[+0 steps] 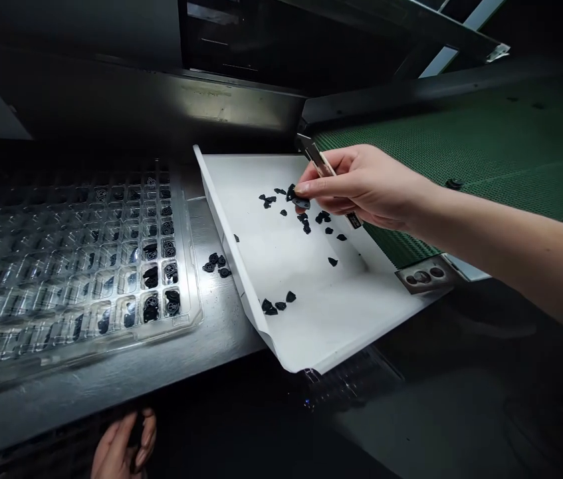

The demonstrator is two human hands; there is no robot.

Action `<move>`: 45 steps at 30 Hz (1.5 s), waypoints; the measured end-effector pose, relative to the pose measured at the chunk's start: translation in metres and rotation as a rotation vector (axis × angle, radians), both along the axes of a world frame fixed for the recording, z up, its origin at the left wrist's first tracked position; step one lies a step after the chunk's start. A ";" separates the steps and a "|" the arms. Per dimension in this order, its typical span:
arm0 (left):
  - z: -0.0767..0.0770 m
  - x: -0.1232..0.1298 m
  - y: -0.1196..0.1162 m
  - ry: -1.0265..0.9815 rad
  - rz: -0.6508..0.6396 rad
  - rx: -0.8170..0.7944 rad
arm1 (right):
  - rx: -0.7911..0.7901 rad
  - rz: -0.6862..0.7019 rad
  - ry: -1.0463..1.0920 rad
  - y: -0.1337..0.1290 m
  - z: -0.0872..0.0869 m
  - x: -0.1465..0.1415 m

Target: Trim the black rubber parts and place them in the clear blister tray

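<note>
Over the white tray [311,332], my right hand [345,183] pinches a small black part [300,201] between thumb and fingers. A utility knife [317,156] also lies in this hand, its blade pointing up and left. Below and beside the fingers, several black pieces [332,261] are scattered on the tray, with another group [278,305] near its lower left. My left hand [124,446] is at the bottom left, below the metal table edge, its fingers curled. Whatever it holds, if anything, is too dark to make out.
A clear compartment tray [191,299] with black parts in some pockets sits on the metal table [211,339]. Several black parts [216,263] lie between the trays. A green perforated belt [500,159] carrying a dark piece [453,183] runs at the right. Metal panels stand behind.
</note>
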State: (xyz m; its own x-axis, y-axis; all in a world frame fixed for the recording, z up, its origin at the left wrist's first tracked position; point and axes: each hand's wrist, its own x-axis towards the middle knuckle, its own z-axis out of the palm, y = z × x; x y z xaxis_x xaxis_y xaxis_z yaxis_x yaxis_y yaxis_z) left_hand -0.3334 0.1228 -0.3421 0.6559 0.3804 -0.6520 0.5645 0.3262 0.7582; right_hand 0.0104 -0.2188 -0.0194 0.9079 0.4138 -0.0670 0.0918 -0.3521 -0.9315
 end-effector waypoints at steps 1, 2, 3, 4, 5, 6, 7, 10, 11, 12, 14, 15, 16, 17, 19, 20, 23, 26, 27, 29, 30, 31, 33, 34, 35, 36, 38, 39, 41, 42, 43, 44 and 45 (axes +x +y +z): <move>0.012 0.006 -0.006 -0.025 0.013 -0.025 | 0.004 0.003 -0.006 0.001 -0.002 -0.006; 0.022 0.011 -0.010 -0.046 0.019 -0.048 | 0.007 -0.003 -0.015 0.003 -0.002 -0.012; 0.031 0.016 -0.014 -0.060 0.014 -0.062 | 0.011 -0.011 -0.022 0.005 -0.002 -0.017; 0.038 0.020 -0.018 -0.068 0.002 -0.064 | 0.018 -0.017 -0.030 0.006 -0.001 -0.021; 0.043 0.023 -0.020 -0.078 -0.010 -0.069 | 0.025 -0.020 -0.036 0.008 0.000 -0.025; 0.047 0.026 -0.023 -0.093 -0.015 -0.076 | 0.035 -0.022 -0.039 0.010 0.001 -0.029; 0.050 0.028 -0.025 -0.113 -0.007 -0.085 | 0.048 -0.021 -0.038 0.011 0.001 -0.033; 0.057 0.033 -0.035 -0.166 0.068 -0.126 | 0.085 -0.014 -0.033 0.014 0.000 -0.044; 0.060 0.033 -0.038 -0.172 0.090 -0.144 | 0.086 -0.015 -0.039 0.015 -0.001 -0.046; 0.063 0.033 -0.041 -0.173 0.103 -0.159 | 0.084 -0.019 -0.049 0.015 -0.001 -0.049; 0.071 0.031 -0.046 -0.171 0.080 -0.173 | 0.077 -0.030 -0.071 0.014 -0.002 -0.053; 0.074 0.031 -0.047 -0.171 0.051 -0.170 | 0.077 -0.035 -0.080 0.014 -0.002 -0.054; 0.079 0.030 -0.047 -0.173 0.013 -0.167 | 0.081 -0.036 -0.086 0.013 -0.002 -0.056; 0.083 0.030 -0.048 -0.176 -0.028 -0.167 | 0.086 -0.034 -0.088 0.013 -0.002 -0.058; 0.095 0.031 -0.051 -0.201 -0.102 -0.202 | 0.080 -0.013 -0.089 0.015 -0.001 -0.064; 0.103 0.034 -0.055 -0.224 -0.127 -0.243 | 0.056 0.009 -0.092 0.017 -0.001 -0.069; 0.135 0.052 -0.076 -0.343 -0.176 -0.444 | -0.056 0.123 -0.131 0.027 -0.004 -0.089; 0.164 0.088 -0.101 -0.505 -0.299 -0.651 | -0.133 0.267 -0.170 0.040 -0.012 -0.106; 0.170 0.101 -0.107 -0.534 -0.319 -0.686 | -0.145 0.315 -0.151 0.044 -0.015 -0.109; 0.176 0.121 -0.116 -0.610 -0.317 -0.678 | -0.142 0.394 -0.049 0.051 -0.021 -0.111; 0.177 0.127 -0.118 -0.656 -0.300 -0.634 | -0.131 0.413 0.007 0.054 -0.024 -0.109; 0.177 0.130 -0.120 -0.709 -0.277 -0.569 | -0.115 0.416 0.048 0.055 -0.027 -0.107; 0.174 0.132 -0.119 -0.796 -0.235 -0.417 | -0.098 0.384 0.066 0.056 -0.031 -0.102; 0.172 0.133 -0.118 -0.820 -0.225 -0.347 | -0.098 0.364 0.059 0.056 -0.032 -0.100; 0.169 0.133 -0.117 -0.832 -0.222 -0.284 | -0.098 0.346 0.060 0.055 -0.034 -0.098; 0.167 0.134 -0.115 -0.838 -0.226 -0.230 | -0.092 0.332 0.077 0.055 -0.036 -0.096; 0.165 0.137 -0.113 -0.855 -0.254 -0.148 | -0.066 0.313 0.150 0.055 -0.040 -0.094; 0.164 0.140 -0.113 -0.870 -0.270 -0.122 | -0.045 0.306 0.192 0.056 -0.043 -0.093; 0.162 0.144 -0.113 -0.905 -0.291 -0.079 | 0.011 0.298 0.278 0.057 -0.048 -0.092; 0.162 0.145 -0.113 -0.925 -0.297 -0.050 | 0.045 0.296 0.319 0.057 -0.050 -0.092; 0.161 0.147 -0.113 -0.948 -0.298 -0.013 | 0.085 0.292 0.353 0.056 -0.052 -0.092; 0.160 0.148 -0.114 -0.973 -0.297 0.034 | 0.125 0.287 0.384 0.056 -0.055 -0.092; 0.159 0.149 -0.115 -1.002 -0.294 0.088 | 0.167 0.279 0.410 0.055 -0.058 -0.092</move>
